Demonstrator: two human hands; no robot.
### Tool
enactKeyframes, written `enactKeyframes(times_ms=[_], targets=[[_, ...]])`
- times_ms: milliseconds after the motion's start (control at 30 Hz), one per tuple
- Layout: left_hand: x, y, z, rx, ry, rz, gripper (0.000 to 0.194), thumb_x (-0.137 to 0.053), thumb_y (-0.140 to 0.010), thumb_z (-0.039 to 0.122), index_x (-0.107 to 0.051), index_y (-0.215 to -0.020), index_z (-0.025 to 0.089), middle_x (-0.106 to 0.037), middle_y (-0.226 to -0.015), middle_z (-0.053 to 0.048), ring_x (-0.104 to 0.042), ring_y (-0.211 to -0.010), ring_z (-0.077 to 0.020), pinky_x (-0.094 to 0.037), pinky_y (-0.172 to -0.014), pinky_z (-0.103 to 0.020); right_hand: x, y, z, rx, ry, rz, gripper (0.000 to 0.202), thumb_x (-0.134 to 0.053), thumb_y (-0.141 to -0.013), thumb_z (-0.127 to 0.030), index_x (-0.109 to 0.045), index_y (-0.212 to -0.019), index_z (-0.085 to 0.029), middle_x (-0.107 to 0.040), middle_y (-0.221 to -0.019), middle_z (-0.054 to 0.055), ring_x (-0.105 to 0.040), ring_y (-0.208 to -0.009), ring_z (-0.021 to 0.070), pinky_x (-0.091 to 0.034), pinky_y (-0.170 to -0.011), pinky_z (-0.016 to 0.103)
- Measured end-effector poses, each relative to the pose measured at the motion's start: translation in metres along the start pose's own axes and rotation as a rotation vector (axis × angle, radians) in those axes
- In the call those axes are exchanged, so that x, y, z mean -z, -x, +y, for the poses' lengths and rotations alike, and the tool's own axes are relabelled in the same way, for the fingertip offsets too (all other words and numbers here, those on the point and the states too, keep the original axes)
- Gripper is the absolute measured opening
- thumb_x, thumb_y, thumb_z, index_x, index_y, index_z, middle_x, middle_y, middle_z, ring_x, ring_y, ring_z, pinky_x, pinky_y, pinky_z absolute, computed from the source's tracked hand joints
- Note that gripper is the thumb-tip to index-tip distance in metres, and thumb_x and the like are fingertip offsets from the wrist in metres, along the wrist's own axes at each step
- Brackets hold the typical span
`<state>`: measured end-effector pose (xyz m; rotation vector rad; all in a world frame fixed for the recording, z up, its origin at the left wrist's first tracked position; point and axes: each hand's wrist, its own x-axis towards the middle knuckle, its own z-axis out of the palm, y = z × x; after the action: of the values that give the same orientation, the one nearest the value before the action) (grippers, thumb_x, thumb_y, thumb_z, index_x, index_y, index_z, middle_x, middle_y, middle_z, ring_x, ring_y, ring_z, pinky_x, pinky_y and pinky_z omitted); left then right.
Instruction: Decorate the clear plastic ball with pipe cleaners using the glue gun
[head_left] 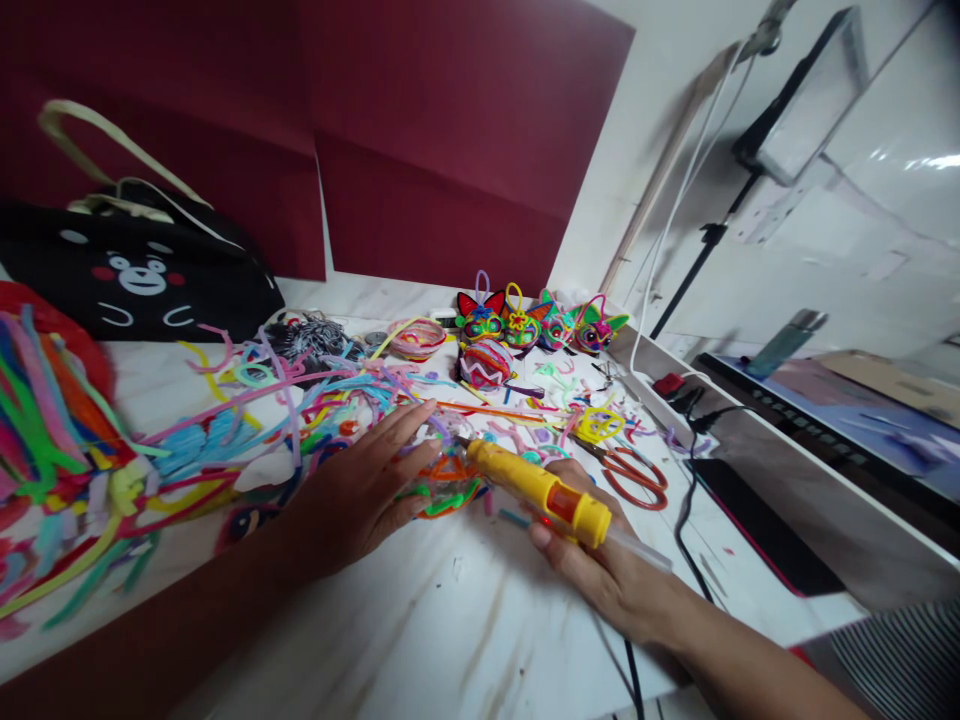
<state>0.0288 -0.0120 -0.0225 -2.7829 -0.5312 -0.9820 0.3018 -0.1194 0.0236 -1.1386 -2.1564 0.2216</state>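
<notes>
My right hand is wrapped round a yellow hot glue gun, with a clear glue stick jutting from its rear and a red light glowing near the grip. The nozzle points left, close over a small pipe-cleaner craft piece in orange, green and purple. My left hand steadies that piece from the left, fingers against its edge; its fingertips partly cover it. Red-handled scissors lie beyond my right hand, near a yellow pipe-cleaner shape.
Loose pipe cleaners crowd the left and middle of the table. Several colourful animal-head ornaments stand at the back, behind a wound ball. A black bag sits back left. Right are a tray edge, a black cable and a dark slab.
</notes>
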Motion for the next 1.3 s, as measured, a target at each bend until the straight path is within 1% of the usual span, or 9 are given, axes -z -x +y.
enactKeyframes(times_ms=[100,200,333,467,667,833,1000,1167,1300], targets=[[-0.0001,0.0004,-0.0002,-0.011,-0.012,-0.008,0.044,-0.050,-0.095,0.013,-0.038,-0.136,0.014,-0.027,-0.160,-0.023,-0.026,-0.149,-0.0330,-0.030,-0.119,-0.052,-0.0009,0.0012,0.0015,0.015,0.008,0.003,0.019,-0.040,-0.100,-0.034,-0.056,-0.097,-0.024,-0.062,-0.085,0.004,-0.061,-0.083,0.0233,-0.053,-0.074,0.042],[0.0005,0.0007,0.0003,-0.011,-0.033,-0.019,0.041,-0.049,-0.096,0.013,-0.038,-0.135,0.013,-0.027,-0.159,-0.024,-0.025,-0.150,-0.0325,-0.029,-0.120,-0.051,-0.0019,0.0014,0.0030,0.030,0.009,0.021,0.021,-0.039,-0.101,-0.035,-0.056,-0.096,-0.023,-0.062,-0.084,0.004,-0.060,-0.082,0.0223,-0.052,-0.074,0.041],[0.0008,0.0009,0.0004,-0.007,-0.048,-0.021,0.040,-0.047,-0.097,0.014,-0.038,-0.136,0.013,-0.026,-0.159,-0.023,-0.025,-0.150,-0.0313,-0.029,-0.120,-0.050,-0.0026,0.0010,0.0039,0.039,0.001,0.016,0.019,-0.040,-0.101,-0.034,-0.055,-0.097,-0.023,-0.061,-0.085,0.004,-0.059,-0.081,0.0216,-0.051,-0.073,0.040],[-0.0005,0.0020,-0.0012,-0.008,-0.049,-0.030,0.040,-0.047,-0.098,0.015,-0.038,-0.136,0.014,-0.025,-0.159,-0.024,-0.024,-0.150,-0.0315,-0.030,-0.120,-0.050,-0.0046,0.0002,0.0052,0.050,-0.016,0.013,0.018,-0.039,-0.100,-0.033,-0.052,-0.094,-0.023,-0.059,-0.084,0.003,-0.057,-0.078,0.0209,-0.050,-0.073,0.040],[-0.0016,0.0031,-0.0014,0.002,-0.046,-0.037,0.040,-0.047,-0.098,0.015,-0.037,-0.136,0.014,-0.028,-0.158,-0.024,-0.025,-0.150,-0.0318,-0.031,-0.119,-0.052,-0.0058,-0.0015,0.0062,0.035,-0.012,-0.009,0.014,-0.043,-0.099,-0.031,-0.050,-0.090,-0.023,-0.058,-0.086,0.003,-0.056,-0.079,0.0205,-0.049,-0.074,0.040],[-0.0012,0.0025,-0.0010,0.006,-0.048,-0.026,0.041,-0.047,-0.097,0.014,-0.038,-0.137,0.015,-0.029,-0.158,-0.024,-0.026,-0.150,-0.0319,-0.032,-0.118,-0.051,-0.0025,-0.0023,0.0030,0.016,-0.053,-0.002,0.015,-0.042,-0.099,-0.031,-0.053,-0.094,-0.023,-0.060,-0.087,0.004,-0.057,-0.080,0.0209,-0.049,-0.075,0.040],[-0.0011,0.0025,-0.0016,0.000,-0.054,-0.017,0.044,-0.048,-0.096,0.014,-0.037,-0.138,0.016,-0.027,-0.160,-0.021,-0.026,-0.150,-0.0308,-0.031,-0.119,-0.050,-0.0010,-0.0034,0.0002,-0.004,-0.081,0.031,0.020,-0.042,-0.100,-0.036,-0.057,-0.098,-0.024,-0.064,-0.089,0.004,-0.061,-0.084,0.0223,-0.051,-0.078,0.041],[-0.0001,0.0026,-0.0009,0.001,-0.056,-0.025,0.044,-0.048,-0.097,0.015,-0.036,-0.140,0.015,-0.027,-0.159,-0.023,-0.026,-0.150,-0.0317,-0.033,-0.118,-0.051,-0.0018,-0.0046,0.0005,-0.002,-0.045,0.022,0.024,-0.040,-0.101,-0.039,-0.059,-0.097,-0.025,-0.066,-0.090,0.004,-0.062,-0.085,0.0225,-0.052,-0.079,0.040],[-0.0006,0.0025,-0.0014,-0.002,-0.050,-0.023,0.045,-0.049,-0.097,0.015,-0.036,-0.140,0.015,-0.029,-0.158,-0.024,-0.026,-0.149,-0.0321,-0.033,-0.118,-0.052,-0.0021,-0.0036,0.0014,-0.024,-0.027,0.000,0.023,-0.041,-0.101,-0.038,-0.059,-0.095,-0.025,-0.066,-0.089,0.003,-0.063,-0.084,0.0222,-0.051,-0.080,0.039]])
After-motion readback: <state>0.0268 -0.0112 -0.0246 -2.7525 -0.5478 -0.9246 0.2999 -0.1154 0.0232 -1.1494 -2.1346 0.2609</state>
